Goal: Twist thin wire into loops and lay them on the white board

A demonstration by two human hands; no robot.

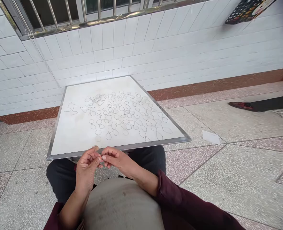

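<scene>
Pinching a thin wire [100,146] together, my left hand [86,162] and right hand [116,159] meet beside the counter [72,137]; uneven finger pressure could, I judge, kink it.

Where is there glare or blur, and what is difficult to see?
Head view, top: glints on the shiny metal window rail; head view, right edge: speckled stone floor smeared; head view, centre: what the bare fingers pinch is too thin to trace clearly.
</scene>
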